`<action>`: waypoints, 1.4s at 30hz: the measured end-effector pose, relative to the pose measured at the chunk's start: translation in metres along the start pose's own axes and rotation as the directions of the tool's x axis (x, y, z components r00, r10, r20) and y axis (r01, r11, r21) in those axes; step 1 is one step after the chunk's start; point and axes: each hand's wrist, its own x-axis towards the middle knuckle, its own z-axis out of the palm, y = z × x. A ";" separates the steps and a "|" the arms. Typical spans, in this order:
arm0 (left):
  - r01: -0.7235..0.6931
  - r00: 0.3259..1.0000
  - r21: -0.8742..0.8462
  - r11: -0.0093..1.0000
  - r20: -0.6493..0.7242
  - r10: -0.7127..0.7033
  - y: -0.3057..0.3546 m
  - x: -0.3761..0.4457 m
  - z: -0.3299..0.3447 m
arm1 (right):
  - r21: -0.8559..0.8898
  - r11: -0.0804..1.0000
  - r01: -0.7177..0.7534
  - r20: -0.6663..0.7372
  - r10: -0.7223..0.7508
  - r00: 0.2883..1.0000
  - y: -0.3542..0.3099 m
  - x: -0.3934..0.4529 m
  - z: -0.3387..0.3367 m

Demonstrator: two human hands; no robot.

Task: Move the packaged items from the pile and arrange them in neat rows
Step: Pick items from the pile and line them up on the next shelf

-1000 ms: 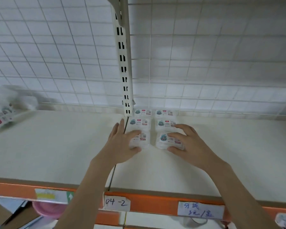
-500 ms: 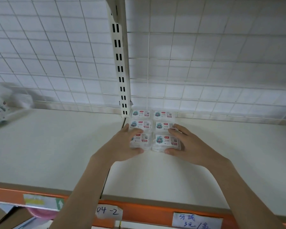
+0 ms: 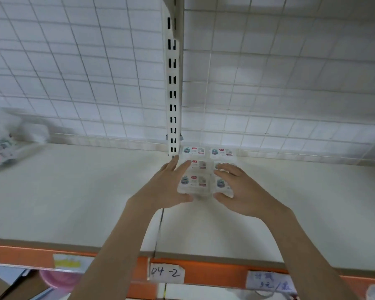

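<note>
Small white packaged items with blue and red labels lie in two columns at the back of the white shelf (image 3: 74, 202). The back pair (image 3: 208, 151) sits against the wire grid. My left hand (image 3: 167, 189) holds the front left package (image 3: 194, 182), fingers along its left side and thumb at its front edge. My right hand (image 3: 243, 189) holds the front right package (image 3: 222, 184), with fingers over the top and thumb at the front. My fingers partly hide the middle pair. The pile of packages (image 3: 2, 152) lies blurred at the far left.
A white slotted upright (image 3: 172, 94) stands just left of the rows, with a wire grid back panel (image 3: 268, 83) behind. The orange shelf front (image 3: 214, 273) carries handwritten labels. A pink bowl (image 3: 54, 280) shows on the level below.
Both hands have slid the two front packages back until they sit tight against the middle pair. The hands have stayed wrapped round them.
</note>
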 end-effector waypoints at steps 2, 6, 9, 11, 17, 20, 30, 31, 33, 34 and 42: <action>0.008 0.999 -0.026 1.000 -0.054 -0.009 -0.017 -0.017 -0.011 | 0.016 1.000 -0.013 -0.079 0.014 0.997 -0.025 0.006 0.008; 0.048 0.986 -0.064 0.997 -0.158 -0.057 -0.085 -0.067 -0.037 | 0.067 0.997 -0.027 -0.222 0.041 0.974 -0.091 0.032 0.035; 0.127 0.970 -0.031 0.991 -0.206 -0.131 -0.154 -0.111 -0.061 | 0.092 0.996 -0.010 -0.237 0.032 0.971 -0.154 0.058 0.068; 0.176 0.958 0.011 0.984 -0.232 -0.169 -0.203 -0.143 -0.082 | 0.109 0.994 -0.009 -0.232 0.034 0.972 -0.200 0.077 0.093; 0.295 0.907 0.028 0.955 -0.322 -0.271 -0.322 -0.229 -0.139 | 0.154 0.987 0.042 -0.173 -0.015 0.985 -0.334 0.127 0.153; 0.320 0.871 -0.023 0.947 -0.385 -0.304 -0.359 -0.256 -0.157 | 0.135 0.988 0.073 -0.138 -0.054 0.989 -0.378 0.149 0.169; 0.412 0.772 -0.096 0.906 -0.492 -0.403 -0.427 -0.273 -0.178 | 0.094 0.971 0.222 -0.037 -0.219 0.975 -0.443 0.211 0.190; 0.422 0.762 -0.092 0.902 -0.503 -0.408 -0.431 -0.273 -0.181 | 0.093 0.966 0.242 -0.027 -0.241 0.970 -0.449 0.216 0.192; 0.449 0.741 -0.092 0.889 -0.517 -0.429 -0.440 -0.274 -0.188 | 0.113 0.957 0.268 0.008 -0.271 0.963 -0.462 0.226 0.198; 0.463 0.732 -0.096 0.881 -0.519 -0.441 -0.445 -0.275 -0.190 | 0.122 0.956 0.267 0.037 -0.273 0.961 -0.469 0.229 0.202; 0.526 0.717 -0.083 0.847 -0.491 -0.494 -0.476 -0.289 -0.194 | 0.129 0.972 0.197 0.199 -0.220 0.955 -0.500 0.245 0.209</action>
